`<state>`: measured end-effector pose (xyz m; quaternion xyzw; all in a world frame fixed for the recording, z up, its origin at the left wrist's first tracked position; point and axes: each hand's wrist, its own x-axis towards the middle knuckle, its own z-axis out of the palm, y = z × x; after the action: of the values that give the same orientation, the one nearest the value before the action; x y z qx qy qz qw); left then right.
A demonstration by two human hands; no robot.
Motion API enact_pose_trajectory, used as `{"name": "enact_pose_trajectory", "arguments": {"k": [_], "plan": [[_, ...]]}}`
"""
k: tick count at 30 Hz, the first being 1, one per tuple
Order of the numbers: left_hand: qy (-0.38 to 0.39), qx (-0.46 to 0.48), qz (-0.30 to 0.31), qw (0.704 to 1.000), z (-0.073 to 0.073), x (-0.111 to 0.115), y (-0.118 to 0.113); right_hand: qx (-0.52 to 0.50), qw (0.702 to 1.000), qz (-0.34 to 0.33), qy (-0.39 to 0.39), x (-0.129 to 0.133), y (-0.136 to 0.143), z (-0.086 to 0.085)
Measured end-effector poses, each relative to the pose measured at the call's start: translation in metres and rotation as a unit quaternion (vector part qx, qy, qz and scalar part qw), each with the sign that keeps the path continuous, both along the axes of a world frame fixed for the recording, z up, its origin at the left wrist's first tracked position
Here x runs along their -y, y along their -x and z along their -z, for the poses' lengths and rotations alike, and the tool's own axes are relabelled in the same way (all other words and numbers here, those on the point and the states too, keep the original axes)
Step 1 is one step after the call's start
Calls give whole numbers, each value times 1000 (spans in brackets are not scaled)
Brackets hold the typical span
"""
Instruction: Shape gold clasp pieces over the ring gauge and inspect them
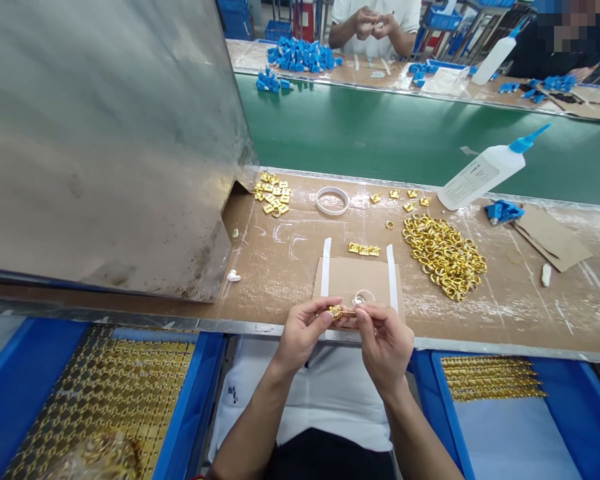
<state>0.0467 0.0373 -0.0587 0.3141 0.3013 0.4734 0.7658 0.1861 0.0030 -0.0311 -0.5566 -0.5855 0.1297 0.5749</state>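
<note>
Between the thumb and fingers of my left hand (300,335) is a small gold piece (335,311), perhaps a ring with a square face. My right hand (387,343) pinches a thin stick (349,312), its tip at the gold piece. Just behind my fingers, a small clear round dish (364,295) rests on a cardboard pad (353,275) fixed with white tape strips. A short row of gold square pieces (364,250) lies beyond the pad. To the right is a heap of gold rings (445,257).
A metal housing (95,147) blocks the left. Several gold squares (274,193), a white tape ring (333,201) and a tilted bottle (483,177) stand farther back. Blue trays (205,393) flank my lap. Across the green belt (380,127), two people sit by blue pieces (303,55).
</note>
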Motion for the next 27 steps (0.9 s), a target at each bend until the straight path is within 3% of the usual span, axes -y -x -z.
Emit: {"name": "enact_pose_trajectory", "arguments": {"k": [27], "plan": [[-1,-21,7,1000,0,1,0,11,1000,23,-12,-2,3,0]]}}
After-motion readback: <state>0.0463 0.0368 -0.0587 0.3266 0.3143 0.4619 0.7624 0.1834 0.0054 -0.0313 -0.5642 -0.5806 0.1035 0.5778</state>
